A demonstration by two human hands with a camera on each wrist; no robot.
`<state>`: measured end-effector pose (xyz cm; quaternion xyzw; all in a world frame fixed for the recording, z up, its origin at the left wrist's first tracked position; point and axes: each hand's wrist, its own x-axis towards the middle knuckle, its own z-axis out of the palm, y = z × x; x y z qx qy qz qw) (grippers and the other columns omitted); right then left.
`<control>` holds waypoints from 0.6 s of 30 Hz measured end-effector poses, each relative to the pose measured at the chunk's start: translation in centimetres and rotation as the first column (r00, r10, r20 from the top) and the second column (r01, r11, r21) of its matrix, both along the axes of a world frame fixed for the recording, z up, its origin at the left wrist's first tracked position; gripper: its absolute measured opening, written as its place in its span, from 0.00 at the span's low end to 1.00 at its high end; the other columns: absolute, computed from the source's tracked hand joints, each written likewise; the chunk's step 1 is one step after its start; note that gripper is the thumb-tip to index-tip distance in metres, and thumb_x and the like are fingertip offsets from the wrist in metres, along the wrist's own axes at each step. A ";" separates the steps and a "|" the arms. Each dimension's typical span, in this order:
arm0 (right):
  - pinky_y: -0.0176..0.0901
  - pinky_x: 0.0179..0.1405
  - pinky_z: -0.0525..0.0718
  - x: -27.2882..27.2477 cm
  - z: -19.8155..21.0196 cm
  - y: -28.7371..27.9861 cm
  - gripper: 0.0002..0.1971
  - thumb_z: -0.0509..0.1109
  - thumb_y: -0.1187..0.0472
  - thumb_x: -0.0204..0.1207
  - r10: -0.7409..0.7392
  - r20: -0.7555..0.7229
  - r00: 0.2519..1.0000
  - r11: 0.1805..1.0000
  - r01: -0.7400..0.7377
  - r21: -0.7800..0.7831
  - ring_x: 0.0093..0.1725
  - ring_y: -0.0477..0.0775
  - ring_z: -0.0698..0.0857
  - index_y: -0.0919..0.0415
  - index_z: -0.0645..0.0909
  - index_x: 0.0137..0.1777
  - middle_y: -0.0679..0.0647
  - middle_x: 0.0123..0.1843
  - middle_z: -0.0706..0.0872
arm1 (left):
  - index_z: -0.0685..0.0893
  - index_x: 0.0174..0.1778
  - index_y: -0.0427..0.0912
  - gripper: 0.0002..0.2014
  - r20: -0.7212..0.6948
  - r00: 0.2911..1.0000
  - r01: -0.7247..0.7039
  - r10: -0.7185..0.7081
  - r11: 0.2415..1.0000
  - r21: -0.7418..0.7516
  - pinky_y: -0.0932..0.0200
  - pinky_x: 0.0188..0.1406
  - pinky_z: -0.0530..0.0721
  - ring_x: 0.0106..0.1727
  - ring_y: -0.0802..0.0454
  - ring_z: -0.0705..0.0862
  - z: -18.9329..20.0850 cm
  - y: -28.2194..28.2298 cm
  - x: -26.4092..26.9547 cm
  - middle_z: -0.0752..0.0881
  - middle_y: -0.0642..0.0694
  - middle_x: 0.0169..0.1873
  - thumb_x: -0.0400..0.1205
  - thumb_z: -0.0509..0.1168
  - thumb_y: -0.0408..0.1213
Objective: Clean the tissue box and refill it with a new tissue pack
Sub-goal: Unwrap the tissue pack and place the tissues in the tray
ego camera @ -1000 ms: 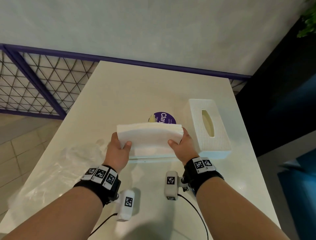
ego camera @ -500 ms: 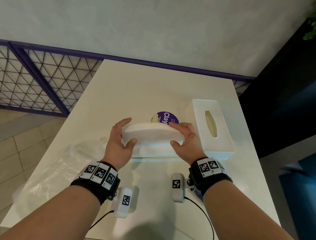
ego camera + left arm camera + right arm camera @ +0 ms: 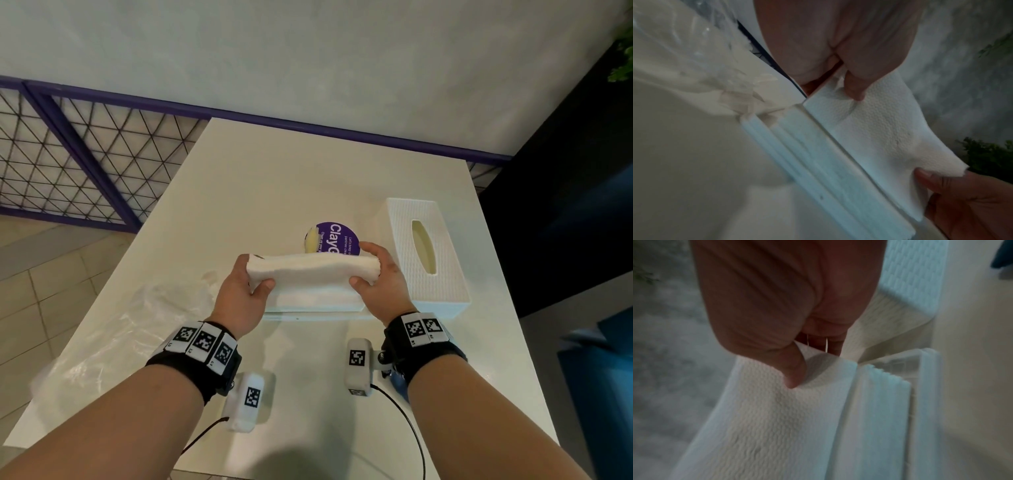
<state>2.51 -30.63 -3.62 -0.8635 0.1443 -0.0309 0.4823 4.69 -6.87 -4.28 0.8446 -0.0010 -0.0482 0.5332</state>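
From my feed I'm looking at a white table [image 3: 260, 192] pushed up to a pale grey wall [image 3: 308, 51]. A purple railing [image 3: 85, 150] with diamond mesh runs along the left, beige floor tiles [image 3: 44, 284] below it. There's a dark panel [image 3: 561, 205] on the right and a bit of green plant [image 3: 621, 65] in the corner.

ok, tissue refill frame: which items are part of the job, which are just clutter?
In the job:
tissue stack, gripped at its ends by left hand and right hand
box base under the stack
box cover, off to the right

Lying about:
purple sticker
plastic wrap, likely the discarded pack wrapper
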 end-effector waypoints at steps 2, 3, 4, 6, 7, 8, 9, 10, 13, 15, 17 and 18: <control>0.57 0.61 0.85 0.5 0.6 -0.2 0.30 0.73 0.66 0.72 -0.022 0.028 0.999 0.998 0.020 0.053 0.54 0.54 0.86 0.45 0.70 0.72 0.48 0.54 0.84 | 0.72 0.67 0.40 0.20 0.012 0.999 -0.037 0.037 0.999 0.014 0.64 0.38 0.74 0.48 0.48 0.81 0.8 0.1 0.6 0.81 0.54 0.43 0.81 0.68 0.37; 0.57 0.61 0.85 0.8 1.1 -0.4 0.31 0.73 0.65 0.72 -0.037 0.035 0.999 0.996 0.034 0.083 0.54 0.54 0.87 0.45 0.69 0.73 0.50 0.55 0.86 | 0.73 0.64 0.42 0.18 0.023 0.998 -0.055 0.055 0.998 0.005 0.64 0.38 0.75 0.45 0.51 0.83 1.2 0.2 0.9 0.82 0.57 0.42 0.80 0.69 0.39; 0.56 0.60 0.85 1.1 1.4 -0.5 0.32 0.74 0.64 0.73 -0.052 0.031 0.998 0.994 0.049 0.100 0.53 0.54 0.87 0.45 0.68 0.74 0.51 0.55 0.86 | 0.74 0.61 0.44 0.17 0.020 0.997 -0.072 0.073 0.997 -0.010 0.62 0.40 0.79 0.44 0.53 0.84 1.4 0.4 1.3 0.84 0.57 0.42 0.79 0.71 0.41; 0.53 0.60 0.85 1.5 1.9 -0.7 0.34 0.74 0.62 0.73 -0.067 -0.008 0.998 0.992 0.068 0.108 0.51 0.54 0.86 0.46 0.65 0.76 0.51 0.53 0.86 | 0.77 0.57 0.47 0.17 -0.016 0.995 -0.103 0.103 0.995 -0.009 0.53 0.46 0.85 0.45 0.50 0.87 1.3 0.7 2.1 0.88 0.51 0.44 0.77 0.73 0.44; 0.51 0.59 0.85 1.6 2.0 -0.7 0.34 0.74 0.61 0.73 -0.069 -0.037 0.997 0.993 0.072 0.098 0.50 0.53 0.86 0.47 0.64 0.77 0.50 0.51 0.85 | 0.78 0.57 0.47 0.16 -0.043 0.993 -0.107 0.107 0.994 0.016 0.50 0.48 0.85 0.45 0.48 0.87 1.2 0.9 2.4 0.88 0.49 0.44 0.76 0.73 0.45; 0.48 0.57 0.84 1.7 2.0 -0.6 0.35 0.75 0.60 0.73 -0.068 -0.068 0.995 0.994 0.074 0.080 0.49 0.53 0.85 0.48 0.63 0.78 0.49 0.49 0.84 | 0.79 0.57 0.46 0.16 -0.071 0.992 -0.102 0.105 0.994 0.044 0.50 0.49 0.85 0.46 0.46 0.88 0.9 0.9 2.6 0.89 0.49 0.43 0.76 0.73 0.44; 0.46 0.55 0.83 1.7 1.8 -0.5 0.35 0.74 0.60 0.74 -0.066 -0.096 0.993 0.996 0.071 0.057 0.48 0.53 0.85 0.49 0.63 0.78 0.49 0.48 0.83 | 0.80 0.59 0.46 0.16 -0.101 0.990 -0.091 0.098 0.993 0.070 0.50 0.50 0.85 0.46 0.46 0.88 0.6 1.0 2.8 0.89 0.49 0.43 0.77 0.72 0.43; 0.44 0.52 0.83 1.7 1.6 -0.4 0.35 0.74 0.59 0.74 -0.063 -0.117 0.991 0.997 0.067 0.036 0.48 0.53 0.85 0.49 0.63 0.78 0.49 0.47 0.82 | 0.80 0.60 0.45 0.17 -0.125 0.988 -0.081 0.091 0.993 0.083 0.50 0.50 0.86 0.46 0.46 0.88 0.4 1.0 2.8 0.89 0.49 0.43 0.77 0.71 0.41; 0.43 0.39 0.86 1.7 1.1 0.1 0.33 0.73 0.60 0.74 -0.066 -0.160 0.985 0.998 0.069 0.013 0.48 0.54 0.87 0.47 0.64 0.77 0.45 0.44 0.81 | 0.79 0.65 0.43 0.20 -0.157 0.983 -0.081 0.096 0.992 0.095 0.53 0.47 0.85 0.45 0.47 0.88 -0.4 1.1 2.8 0.88 0.51 0.42 0.78 0.71 0.38; 0.46 0.32 0.89 1.8 1.0 0.3 0.32 0.73 0.60 0.75 -0.068 -0.191 0.979 0.997 0.071 0.013 0.42 0.51 0.86 0.47 0.64 0.77 0.41 0.42 0.78 | 0.78 0.67 0.43 0.21 -0.152 0.982 -0.094 0.107 0.991 0.092 0.55 0.45 0.83 0.46 0.47 0.87 -0.7 1.1 2.8 0.87 0.51 0.43 0.78 0.71 0.38; 0.50 0.34 0.91 1.8 0.9 0.4 0.31 0.72 0.59 0.76 -0.067 -0.213 0.975 0.998 0.066 -0.012 0.38 0.51 0.86 0.46 0.64 0.77 0.38 0.42 0.77 | 0.77 0.67 0.43 0.21 -0.144 0.983 -0.103 0.115 0.991 0.087 0.56 0.44 0.82 0.46 0.48 0.86 -0.9 1.1 2.8 0.86 0.49 0.45 0.78 0.71 0.38; 0.53 0.35 0.92 1.8 0.8 0.4 0.31 0.72 0.59 0.76 -0.070 -0.221 0.973 0.998 0.066 -0.026 0.37 0.51 0.87 0.46 0.64 0.77 0.37 0.41 0.76 | 0.77 0.68 0.43 0.21 -0.138 0.983 -0.108 0.120 0.990 0.094 0.57 0.42 0.81 0.46 0.48 0.86 -1.0 1.0 2.8 0.86 0.48 0.46 0.78 0.70 0.38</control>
